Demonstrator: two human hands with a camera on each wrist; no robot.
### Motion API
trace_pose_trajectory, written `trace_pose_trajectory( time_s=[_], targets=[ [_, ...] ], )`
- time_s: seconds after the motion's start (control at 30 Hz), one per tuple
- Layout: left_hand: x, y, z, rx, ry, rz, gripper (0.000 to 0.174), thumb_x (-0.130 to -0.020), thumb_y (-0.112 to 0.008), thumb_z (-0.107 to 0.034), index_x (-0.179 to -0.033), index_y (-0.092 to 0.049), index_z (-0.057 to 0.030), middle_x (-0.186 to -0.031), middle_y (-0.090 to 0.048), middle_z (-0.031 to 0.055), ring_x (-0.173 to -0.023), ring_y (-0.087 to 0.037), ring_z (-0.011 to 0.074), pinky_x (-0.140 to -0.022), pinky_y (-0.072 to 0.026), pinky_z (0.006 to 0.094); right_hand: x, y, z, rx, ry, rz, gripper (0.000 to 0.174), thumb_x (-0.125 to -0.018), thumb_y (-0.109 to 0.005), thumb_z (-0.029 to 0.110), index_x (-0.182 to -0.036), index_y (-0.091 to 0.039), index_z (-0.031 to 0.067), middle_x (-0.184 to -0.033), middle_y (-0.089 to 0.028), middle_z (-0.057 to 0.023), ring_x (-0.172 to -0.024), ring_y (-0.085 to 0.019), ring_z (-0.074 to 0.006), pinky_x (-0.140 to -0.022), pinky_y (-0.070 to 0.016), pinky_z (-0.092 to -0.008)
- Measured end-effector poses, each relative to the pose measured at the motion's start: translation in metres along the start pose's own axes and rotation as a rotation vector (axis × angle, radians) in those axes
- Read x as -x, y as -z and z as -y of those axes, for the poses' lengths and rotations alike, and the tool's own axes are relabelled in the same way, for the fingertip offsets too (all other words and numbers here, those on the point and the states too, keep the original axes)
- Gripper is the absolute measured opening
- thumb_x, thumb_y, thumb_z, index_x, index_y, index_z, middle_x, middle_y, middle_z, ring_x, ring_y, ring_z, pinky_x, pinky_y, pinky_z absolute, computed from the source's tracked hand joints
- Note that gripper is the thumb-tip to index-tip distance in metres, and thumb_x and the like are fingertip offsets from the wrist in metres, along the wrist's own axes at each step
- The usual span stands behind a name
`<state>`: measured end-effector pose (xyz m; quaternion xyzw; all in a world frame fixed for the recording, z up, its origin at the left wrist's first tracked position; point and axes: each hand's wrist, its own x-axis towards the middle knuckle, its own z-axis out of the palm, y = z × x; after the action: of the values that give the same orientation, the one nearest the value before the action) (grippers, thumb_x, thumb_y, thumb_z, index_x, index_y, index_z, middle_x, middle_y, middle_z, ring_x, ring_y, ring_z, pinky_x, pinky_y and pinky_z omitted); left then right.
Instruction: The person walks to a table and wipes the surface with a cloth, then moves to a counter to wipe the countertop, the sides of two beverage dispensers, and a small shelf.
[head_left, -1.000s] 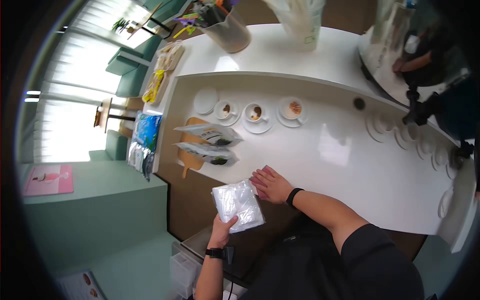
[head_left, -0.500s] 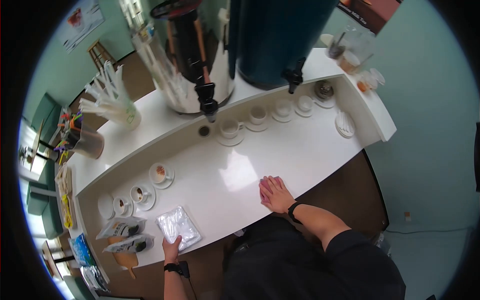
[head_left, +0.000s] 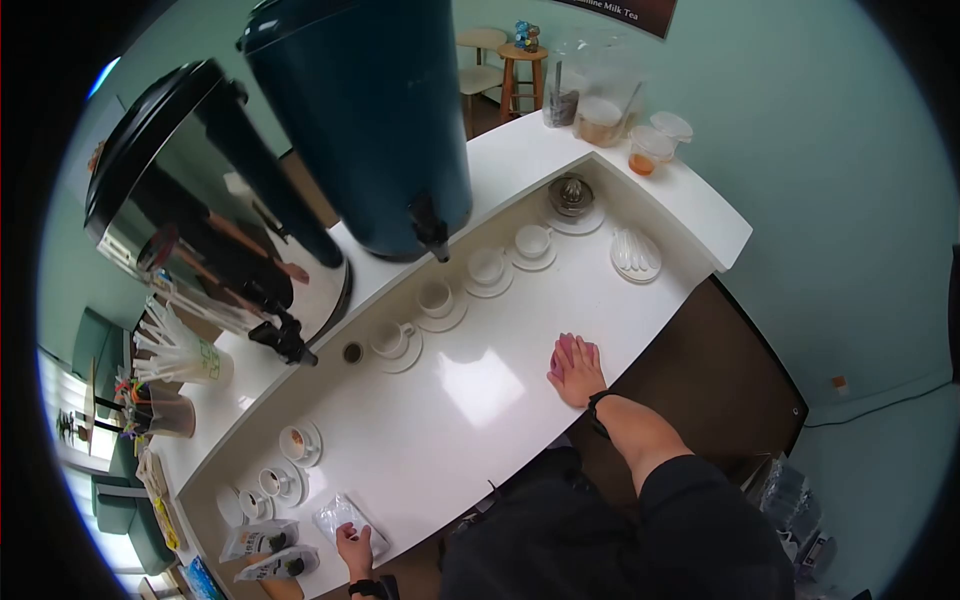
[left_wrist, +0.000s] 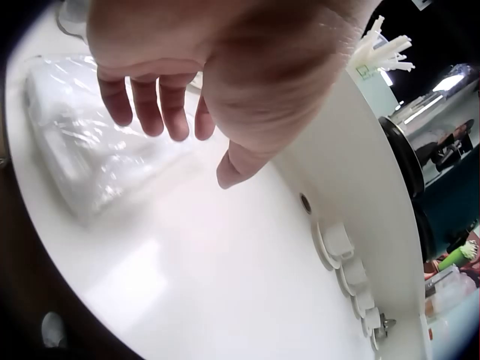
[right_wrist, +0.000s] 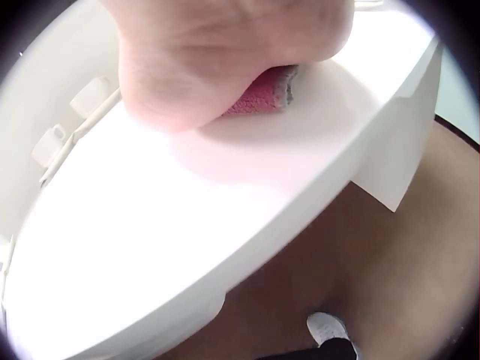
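Observation:
My right hand (head_left: pixel 579 380) lies flat on a folded pink cloth (right_wrist: pixel 259 97) and presses it to the white counter (head_left: pixel 430 440), towards the right end. Much of the cloth is hidden beneath the palm. At the counter's left front, a clear plastic packet (left_wrist: pixel 79 161) with white contents lies flat. My left hand (head_left: pixel 353 552) hovers over the packet's near side, its fingers loosely bent with nothing between them, as the left wrist view shows.
Along the back stand white cups on saucers (head_left: pixel 393 342), a glass juicer (head_left: pixel 571 196) and stacked plates (head_left: pixel 637 262). Two drink dispensers (head_left: pixel 360 120) rise on the ledge. Pouches (head_left: pixel 258 540) and a wooden board (head_left: pixel 283 590) lie at the left.
The packet, earlier carried in my left hand, now lies on the counter and the left hand has let go. My right hand has slid the pink cloth rightward along the counter. The view has turned right.

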<state>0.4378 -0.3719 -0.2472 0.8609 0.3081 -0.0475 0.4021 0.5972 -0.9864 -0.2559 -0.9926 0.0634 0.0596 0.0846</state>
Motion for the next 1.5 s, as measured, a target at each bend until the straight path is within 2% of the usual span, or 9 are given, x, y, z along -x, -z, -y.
trace_pose_trajectory(
  time_s=[0.47, 0.6, 0.8, 0.9, 1.0, 1.13, 1.27, 1.37, 1.5],
  targets=[
    [0.069, -0.180, -0.209, 0.071, 0.278, 0.534, 0.038, -0.087, -0.070, -0.023, -0.118, -0.057, -0.0047, -0.097, -0.063, 0.0061, -0.085, -0.061, 0.0155, -0.070, -0.0508, 0.0319, -0.073, 0.036, -0.158, -0.054, 0.203, -0.131, 0.065, -0.093, -0.051, 0.041, -0.148, -0.037, 0.0093, -0.156, -0.028, -0.0196, -0.147, -0.022, -0.0343, -0.117, -0.0137, -0.0573],
    [0.074, -0.215, -0.224, 0.061, 0.319, 0.566, 0.033, -0.089, -0.068, -0.023, -0.116, -0.056, -0.0071, -0.097, -0.061, 0.0037, -0.086, -0.062, 0.0147, -0.072, -0.0514, 0.0307, -0.034, 0.040, -0.225, -0.021, 0.107, -0.094, 0.066, -0.091, -0.055, 0.040, -0.148, -0.038, 0.0109, -0.156, -0.026, -0.0191, -0.146, -0.022, -0.0342, -0.117, -0.0126, -0.0573],
    [0.076, -0.247, -0.206, -0.012, 0.343, 0.563, 0.037, -0.085, -0.072, -0.025, -0.113, -0.056, -0.0063, -0.097, -0.062, 0.0044, -0.083, -0.060, 0.0145, -0.067, -0.0519, 0.0321, -0.004, 0.045, -0.340, -0.010, -0.190, -0.138, 0.071, -0.085, -0.064, 0.027, -0.147, -0.036, 0.0071, -0.152, -0.029, -0.0248, -0.142, -0.027, -0.0410, -0.115, -0.0262, -0.0526],
    [0.072, -0.254, -0.194, -0.048, 0.318, 0.561, 0.039, -0.084, -0.074, -0.025, -0.113, -0.056, -0.0069, -0.096, -0.062, 0.0040, -0.082, -0.060, 0.0148, -0.064, -0.0521, 0.0322, -0.023, 0.085, -0.357, 0.042, -0.154, -0.190, 0.063, -0.083, -0.066, 0.024, -0.140, -0.044, 0.0067, -0.143, -0.043, -0.0226, -0.134, -0.039, -0.0405, -0.110, -0.0332, -0.0530],
    [0.075, -0.260, -0.205, -0.109, 0.303, 0.557, 0.039, -0.083, -0.075, -0.026, -0.111, -0.055, -0.0066, -0.095, -0.062, 0.0047, -0.080, -0.060, 0.0152, -0.061, -0.0521, 0.0324, -0.056, 0.112, -0.359, -0.113, -0.082, -0.100, 0.049, -0.085, -0.063, 0.025, -0.129, -0.052, 0.0077, -0.133, -0.054, -0.0191, -0.124, -0.050, -0.0386, -0.102, -0.0421, -0.0513],
    [0.073, -0.262, -0.201, -0.146, 0.299, 0.576, 0.039, -0.082, -0.076, -0.028, -0.108, -0.054, -0.0076, -0.099, -0.060, 0.0062, -0.081, -0.058, 0.0167, -0.060, -0.0522, 0.0333, -0.077, 0.126, -0.359, -0.473, -0.415, 0.250, 0.042, -0.093, -0.053, 0.029, -0.130, -0.053, 0.0090, -0.133, -0.054, -0.0190, -0.119, -0.055, -0.0386, -0.095, -0.0494, -0.0480],
    [0.073, -0.257, -0.211, -0.126, 0.332, 0.598, 0.040, -0.081, -0.077, -0.030, -0.106, -0.054, -0.0086, -0.099, -0.058, 0.0061, -0.080, -0.056, 0.0175, -0.061, -0.0520, 0.0342, -0.036, 0.024, -0.399, -0.152, -0.189, -0.115, 0.052, -0.096, -0.047, 0.028, -0.145, -0.042, 0.0124, -0.151, -0.034, -0.0205, -0.119, -0.056, -0.0369, -0.102, -0.0470, -0.0418],
    [0.067, -0.258, -0.206, -0.146, 0.337, 0.613, 0.040, -0.081, -0.078, -0.031, -0.104, -0.054, -0.0091, -0.098, -0.057, 0.0050, -0.079, -0.055, 0.0167, -0.062, -0.0517, 0.0350, 0.030, 0.062, -0.381, -0.463, -0.388, 0.313, 0.039, -0.098, -0.040, 0.027, -0.127, -0.055, 0.0041, -0.141, -0.048, -0.0253, -0.124, -0.051, -0.0415, -0.107, -0.0413, -0.0434],
    [0.061, -0.260, -0.209, -0.179, 0.236, 0.647, 0.044, -0.080, -0.079, -0.033, -0.098, -0.053, -0.0033, -0.084, -0.058, 0.0063, -0.063, -0.054, 0.0148, -0.050, -0.0494, 0.0297, 0.100, 0.070, -0.407, -0.546, -0.573, -0.064, 0.045, -0.100, -0.044, 0.028, -0.134, -0.051, -0.0013, -0.141, -0.050, -0.0238, -0.132, -0.046, -0.0382, -0.111, -0.0361, -0.0395]
  ],
)
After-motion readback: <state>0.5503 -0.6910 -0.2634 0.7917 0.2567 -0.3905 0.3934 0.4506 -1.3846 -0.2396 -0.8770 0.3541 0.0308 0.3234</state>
